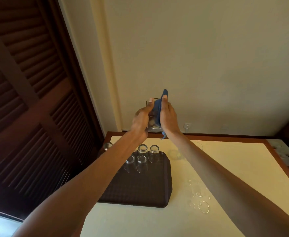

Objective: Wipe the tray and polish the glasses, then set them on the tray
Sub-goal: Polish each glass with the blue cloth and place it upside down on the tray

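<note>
a glass (153, 117) is gripped by the left hand (141, 119) and raised for polishing, while a blue cloth (160, 106) is pinched against it by the right hand (168, 117).

Dark louvred doors (29, 100) on L; cream wall (191, 57) w/ white socket (188, 125); pale tabletop (234, 168), brown wood edging; white boxy item (285, 155) far R.

Deep blue cloth (158, 109), colourless held glass (154, 128), dark brown tray (140, 189) with a fine grid pattern, perhaps woven, clear glasses (142, 159), pale cream tabletop (140, 221) edged in reddish-brown wood, dark brown slatted door (29, 82), plain off-white wall (200, 48), small white socket (186, 125)
</note>
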